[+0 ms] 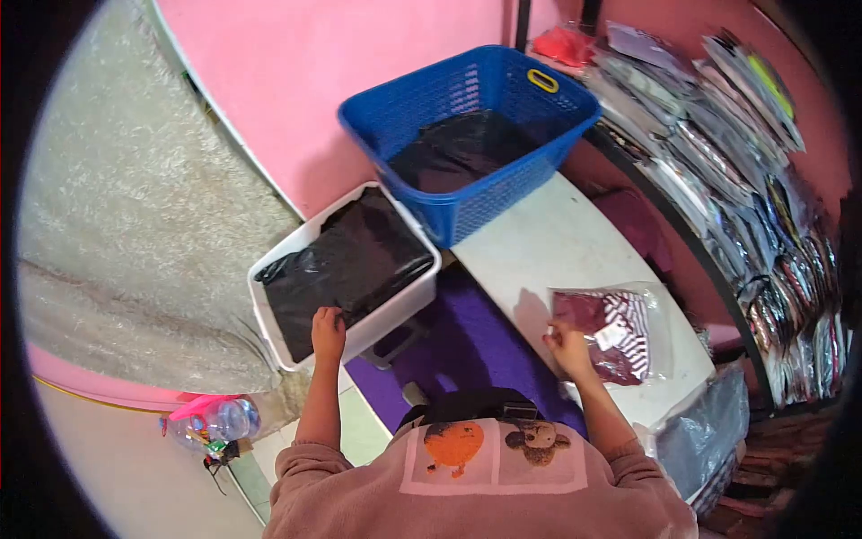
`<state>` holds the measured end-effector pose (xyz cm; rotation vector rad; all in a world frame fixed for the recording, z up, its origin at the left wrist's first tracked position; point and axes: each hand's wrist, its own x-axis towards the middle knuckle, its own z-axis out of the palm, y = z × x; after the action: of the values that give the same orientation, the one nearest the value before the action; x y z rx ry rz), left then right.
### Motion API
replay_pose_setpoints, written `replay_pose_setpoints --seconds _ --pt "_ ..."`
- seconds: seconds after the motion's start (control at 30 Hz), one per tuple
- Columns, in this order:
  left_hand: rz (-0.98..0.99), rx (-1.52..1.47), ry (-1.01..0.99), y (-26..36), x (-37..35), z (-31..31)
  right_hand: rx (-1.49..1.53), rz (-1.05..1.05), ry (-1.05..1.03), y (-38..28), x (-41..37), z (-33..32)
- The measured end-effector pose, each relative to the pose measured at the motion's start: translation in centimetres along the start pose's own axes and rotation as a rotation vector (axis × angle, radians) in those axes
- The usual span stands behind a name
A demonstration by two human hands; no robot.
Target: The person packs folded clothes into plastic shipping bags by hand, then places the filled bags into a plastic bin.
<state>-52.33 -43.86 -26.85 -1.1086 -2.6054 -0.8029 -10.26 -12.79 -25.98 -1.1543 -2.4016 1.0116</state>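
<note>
My left hand (329, 338) is over the near edge of a white basket (398, 320), against the black plastic (355, 260) that fills it. Its fingers look curled together; whether they pinch the plastic is hidden from me. On the white table, my right hand (567, 349) is closed at the left edge of a clear plastic bag (658, 332). Inside the bag lies a folded garment (579, 312), maroon with a purple-and-white striped part and a white tag.
A blue basket (503, 202) with black plastic inside stands on the white table (516, 260). Packed clothes in clear bags (718, 180) line the shelf at right. A grey plastic bag (700, 431) is near my right elbow. A fleecy cover (144, 180) lies at left.
</note>
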Motion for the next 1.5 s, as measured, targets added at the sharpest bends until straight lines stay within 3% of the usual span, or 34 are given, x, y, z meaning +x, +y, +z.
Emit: replay_pose_setpoints --seconds 0.13,0.17,0.3,0.4,0.5,0.7,0.8,1.0,1.03,1.13,1.23,1.37,1.43,1.5 --pt "0.042 0.087 -0.181 -5.4 1.0 -1.5 0.050 -0.243 -0.212 -8.9 3.2 8.7" --pt "-0.023 0.125 -0.324 -6.5 1.4 -1.1 0.064 -0.284 -0.248 -10.8 4.1 10.9" --pt "0.092 0.262 -0.384 -7.8 1.8 0.5 0.049 -0.451 -0.286 -17.9 7.1 18.6" --pt "0.112 0.350 -0.509 -8.3 2.3 2.1 0.082 -0.543 -0.274 -20.4 9.1 24.1" --pt "0.105 0.367 -0.558 -8.6 2.6 3.1 -0.088 -0.743 -0.283 -20.7 11.5 27.8" --pt "0.064 0.208 -0.533 -9.0 3.8 2.0 -0.573 -0.446 -0.791 -24.2 15.1 28.1" --pt "0.034 -0.034 -0.458 -11.1 5.0 1.7 -0.677 -0.274 -0.948 -25.4 16.2 29.9" --pt "0.058 -0.060 -0.411 -11.6 7.7 1.2 -0.643 -0.157 -1.337 -24.0 18.7 37.3" --pt "0.066 -0.056 -0.398 -11.7 7.9 1.3 -0.693 -0.041 -1.439 -21.6 19.1 40.8" --pt "0.069 -0.043 -0.373 -11.6 7.4 1.4 -0.762 0.074 -1.319 -23.3 18.9 39.4" --pt "0.081 -0.029 -0.369 -11.9 7.5 1.6 -0.841 0.093 -1.387 -26.9 19.1 36.2" --pt "0.067 -0.027 -0.398 -11.9 7.3 1.7 -0.720 -0.133 -0.918 -19.9 17.2 41.3" --pt "0.037 -0.040 -0.431 -11.9 7.7 1.8 -0.532 -0.231 -0.542 -19.3 16.3 40.9" --pt "-0.012 -0.074 -0.468 -11.5 7.2 1.8 -0.658 -0.237 -0.699 -20.8 17.2 39.7"
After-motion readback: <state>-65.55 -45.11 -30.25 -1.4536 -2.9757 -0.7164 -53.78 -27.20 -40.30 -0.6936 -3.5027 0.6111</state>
